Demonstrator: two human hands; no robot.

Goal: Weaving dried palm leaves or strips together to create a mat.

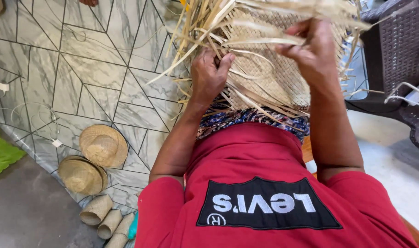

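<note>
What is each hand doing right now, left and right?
Left hand: closed, gripping straw strips of the half-woven straw piece.
Right hand: fingers curled, pinching a straw strip of the same piece.

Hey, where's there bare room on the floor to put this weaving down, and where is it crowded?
Bare marble-pattern floor lies left of the left hand, above the straw hats. Grey floor below the green mat is free too. Crowded: the hats, the woven tubes, and the wicker chair beyond the right hand.

Woven straw piece (269,69) cut off at top edge; left-hand fingers (209,57) buried in strands.
</note>
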